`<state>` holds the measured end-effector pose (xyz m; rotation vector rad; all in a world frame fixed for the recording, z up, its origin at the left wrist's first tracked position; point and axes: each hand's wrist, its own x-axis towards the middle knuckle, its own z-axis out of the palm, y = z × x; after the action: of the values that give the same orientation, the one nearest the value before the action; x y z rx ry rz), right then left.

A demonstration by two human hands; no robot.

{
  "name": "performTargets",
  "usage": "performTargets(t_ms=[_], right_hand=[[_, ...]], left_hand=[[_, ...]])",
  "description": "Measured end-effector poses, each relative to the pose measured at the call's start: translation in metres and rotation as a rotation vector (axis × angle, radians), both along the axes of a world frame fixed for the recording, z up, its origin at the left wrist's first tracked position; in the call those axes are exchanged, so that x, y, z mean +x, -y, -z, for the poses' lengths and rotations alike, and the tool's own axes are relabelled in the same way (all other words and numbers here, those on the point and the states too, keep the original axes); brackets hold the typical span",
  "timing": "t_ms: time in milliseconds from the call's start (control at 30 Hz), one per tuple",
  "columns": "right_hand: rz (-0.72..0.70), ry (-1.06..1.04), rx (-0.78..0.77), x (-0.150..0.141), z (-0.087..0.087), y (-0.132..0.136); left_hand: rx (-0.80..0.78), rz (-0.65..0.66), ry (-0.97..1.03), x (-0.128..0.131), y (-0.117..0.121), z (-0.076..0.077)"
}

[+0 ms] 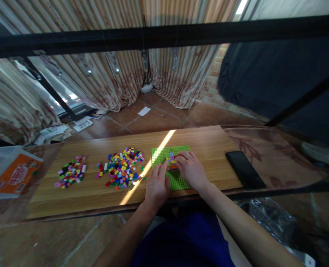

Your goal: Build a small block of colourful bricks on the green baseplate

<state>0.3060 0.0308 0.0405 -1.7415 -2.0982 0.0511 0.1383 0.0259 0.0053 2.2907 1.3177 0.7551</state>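
A green studded baseplate [183,182] lies on the board in front of me, with a small build of coloured toy bricks [171,157] on its middle. Yellow, purple, red and orange bricks show in it. My left hand [156,185] is at the build's left side, its fingers together and the fingertips against the bricks. From the right, my right hand [191,170] reaches over with bent fingers that grip the build's right side. The fingers cover part of the bricks, and any single loose brick between them is too small to make out.
Left of the baseplate, a large pile of loose bricks [125,167] and a smaller pile [72,172] lie on the wooden board [206,144]. A black phone [245,170] rests at the right. An orange-labelled plastic box [14,174] stands far left. A dark metal bar [164,37] crosses beyond.
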Motion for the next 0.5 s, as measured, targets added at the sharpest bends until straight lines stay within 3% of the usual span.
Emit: performTargets(t_ms=[200,500], right_hand=[[-0.045,0.168,-0.076,-0.0053,-0.008,-0.0008],[-0.039,0.154,-0.09,-0.005,-0.008,-0.0029]], left_hand=[[0.006,-0.011,-0.003,-0.0024,0.0002,-0.0017],[0.046,0.03,-0.131,0.0056,0.0006,-0.0095]])
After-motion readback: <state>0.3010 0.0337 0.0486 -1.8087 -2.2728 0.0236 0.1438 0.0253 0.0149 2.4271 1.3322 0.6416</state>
